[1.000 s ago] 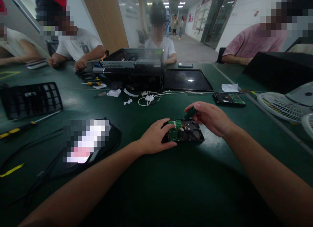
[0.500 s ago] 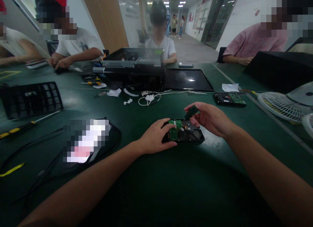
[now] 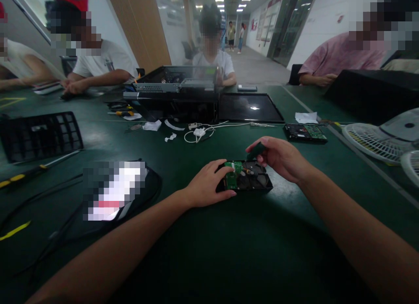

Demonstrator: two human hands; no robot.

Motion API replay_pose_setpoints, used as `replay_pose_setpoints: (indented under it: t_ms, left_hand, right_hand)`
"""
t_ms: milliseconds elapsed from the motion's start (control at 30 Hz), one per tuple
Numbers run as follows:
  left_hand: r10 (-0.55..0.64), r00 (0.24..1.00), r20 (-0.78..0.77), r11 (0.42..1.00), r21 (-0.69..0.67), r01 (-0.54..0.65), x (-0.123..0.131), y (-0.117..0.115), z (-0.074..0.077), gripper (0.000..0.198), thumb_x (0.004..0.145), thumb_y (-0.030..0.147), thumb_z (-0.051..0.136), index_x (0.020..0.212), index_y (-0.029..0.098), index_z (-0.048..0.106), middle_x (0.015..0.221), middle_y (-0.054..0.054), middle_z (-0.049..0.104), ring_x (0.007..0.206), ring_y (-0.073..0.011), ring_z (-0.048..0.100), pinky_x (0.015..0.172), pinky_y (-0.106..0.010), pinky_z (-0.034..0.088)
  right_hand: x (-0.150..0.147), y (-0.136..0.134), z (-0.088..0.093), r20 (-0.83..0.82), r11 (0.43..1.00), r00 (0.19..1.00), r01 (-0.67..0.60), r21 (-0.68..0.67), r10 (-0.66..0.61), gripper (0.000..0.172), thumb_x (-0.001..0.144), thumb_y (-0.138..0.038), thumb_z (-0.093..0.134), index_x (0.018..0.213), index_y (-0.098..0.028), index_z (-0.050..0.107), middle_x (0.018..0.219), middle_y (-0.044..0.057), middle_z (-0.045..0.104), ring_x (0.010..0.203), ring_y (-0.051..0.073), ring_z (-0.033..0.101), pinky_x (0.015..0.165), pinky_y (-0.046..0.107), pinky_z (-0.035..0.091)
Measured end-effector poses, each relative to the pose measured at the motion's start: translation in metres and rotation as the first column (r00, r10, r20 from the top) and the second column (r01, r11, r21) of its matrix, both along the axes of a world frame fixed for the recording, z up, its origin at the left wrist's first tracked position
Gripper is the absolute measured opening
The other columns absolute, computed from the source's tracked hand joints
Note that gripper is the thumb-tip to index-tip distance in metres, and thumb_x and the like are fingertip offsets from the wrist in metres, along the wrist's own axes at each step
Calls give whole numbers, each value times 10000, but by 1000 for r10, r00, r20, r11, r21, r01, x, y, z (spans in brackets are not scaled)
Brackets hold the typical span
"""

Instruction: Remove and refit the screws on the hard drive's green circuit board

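A black hard drive lies on the green table with its green circuit board facing up. My left hand grips the drive's left end, thumb along the near edge and fingers over the board. Just above the drive's far right side, my right hand pinches a short, dark green tool between thumb and fingers. The tool's lower end points toward the drive; whether it touches is unclear. A second hard drive lies farther off to the right, also with its board up.
An opened computer case stands at the back beside a black panel. White cable and paper scraps lie before it. At left are a phone, a yellow-black screwdriver and a black grille; a white fan is at right. People sit around.
The right hand's fingers have shifted slightly and the green tool is turned a little. My left hand stays on the hard drive. The whole view has drifted slightly.
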State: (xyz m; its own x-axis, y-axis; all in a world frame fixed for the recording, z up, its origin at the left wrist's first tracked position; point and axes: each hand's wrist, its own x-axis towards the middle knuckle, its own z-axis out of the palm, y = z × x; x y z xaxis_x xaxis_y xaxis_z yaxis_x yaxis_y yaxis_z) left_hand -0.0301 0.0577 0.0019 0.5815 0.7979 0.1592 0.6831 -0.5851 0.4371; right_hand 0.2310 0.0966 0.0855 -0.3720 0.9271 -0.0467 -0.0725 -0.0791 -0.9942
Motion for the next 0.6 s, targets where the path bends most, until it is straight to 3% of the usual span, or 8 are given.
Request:
replay_pose_setpoints:
  t_ms: [233,500,600]
  left_hand:
    - [-8,1000,4,1000,17,8,1,-1,1,743,889,668,707,1488,280,501,1646,-127,370,1489,-376,410,1214,-574,388]
    - [-2,1000,11,1000,11,2,1,0,-2,753,879,696,702,1490,304,504,1652,-112,369,1490,-386,411,1204,-592,395]
    - [-8,1000,8,1000,18,8,1,1,-1,752,888,698,691,1492,293,502,1649,-118,372,1492,-380,408,1209,-582,392]
  right_hand:
    - [3,1,0,-16,997,998,-67,-24,67,302,946,-414,612,1098,-190,746,1039,103,728,657,153,532,558,313,411]
    - [-1,-2,1,-69,995,995,-83,-61,78,285,966,-436,620,998,-177,733,909,87,695,661,158,568,579,313,463]
    - [-3,-3,1,-84,995,994,-81,-57,76,282,966,-457,650,996,-183,709,1041,109,720,714,162,611,592,305,478]
